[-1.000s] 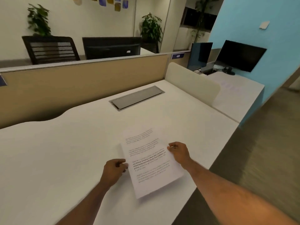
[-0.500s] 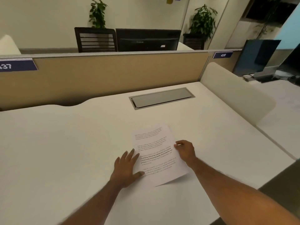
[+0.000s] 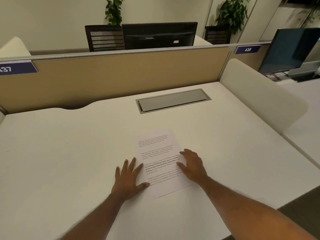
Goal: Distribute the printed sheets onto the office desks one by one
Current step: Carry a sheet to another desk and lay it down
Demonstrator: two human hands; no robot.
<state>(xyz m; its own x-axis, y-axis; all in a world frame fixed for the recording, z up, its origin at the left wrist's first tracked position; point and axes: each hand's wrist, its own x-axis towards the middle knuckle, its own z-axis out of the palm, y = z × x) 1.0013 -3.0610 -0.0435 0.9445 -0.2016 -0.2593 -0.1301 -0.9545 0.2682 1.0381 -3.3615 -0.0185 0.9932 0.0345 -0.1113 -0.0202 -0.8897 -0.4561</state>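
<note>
Uncurled since half a second ago: the right hand [image 3: 192,166], then bunched at the right edge of the printed sheet [image 3: 158,153], now opened out and laid on the paper's right margin. Slightly shifted too: the left hand [image 3: 129,177], flat then and flat now, with most of the palm on the bare tabletop [image 3: 69,144] rather than on the paper. Same sheet, same spot, same skew.

Both forearms bare, reaching in from the near edge and closing towards the sheet. Left palm down, fingers [image 3: 132,164] straight and fanned wide, pointing away; index tip and thumb tip just touching the sheet's left edge. Right palm down and a little arched, fingers [image 3: 186,152] spread and resting on the printed lines, thumb angled in over the text. Nothing gripped or pinched by either hand, only pressed.

Sheet lying text up on the tabletop between the two hands, far half stretching beyond the fingertips. Farther beyond the fingertips, a closed grey cable hatch [image 3: 173,99] set in the tabletop, then a tan partition [image 3: 121,75]. Desk label 437 [image 3: 17,68] well left of the left fingers, label 438 [image 3: 247,49] beyond the right ones. White side divider [image 3: 259,94] off to the right of the right fingers. Black monitor [image 3: 159,35] and mesh chair [image 3: 104,38] past the partition.
</note>
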